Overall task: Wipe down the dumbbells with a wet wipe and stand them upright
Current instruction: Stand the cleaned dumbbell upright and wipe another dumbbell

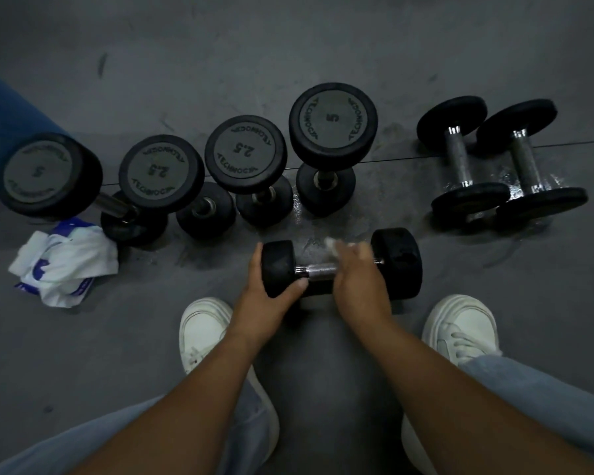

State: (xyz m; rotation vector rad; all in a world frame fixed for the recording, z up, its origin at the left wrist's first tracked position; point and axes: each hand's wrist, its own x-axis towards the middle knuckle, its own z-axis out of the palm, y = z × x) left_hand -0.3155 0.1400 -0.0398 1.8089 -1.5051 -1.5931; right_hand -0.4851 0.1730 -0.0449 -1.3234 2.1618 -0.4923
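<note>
Dim, wide-angle edge bending; right hand (355, 274) motion-blurred.

Gym floor
Dark rubber flooring (288, 46); left of the upright 5 dumbbell (332, 121) stand branded 2.5 dumbbells (245, 154), right of it lie two chrome-handled dumbbells (457, 156).

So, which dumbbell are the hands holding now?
The dumbbell lying on its side nearest the shoes: the left hand grips one end, the right hand holds the wipe on it. The others are untouched.
</note>
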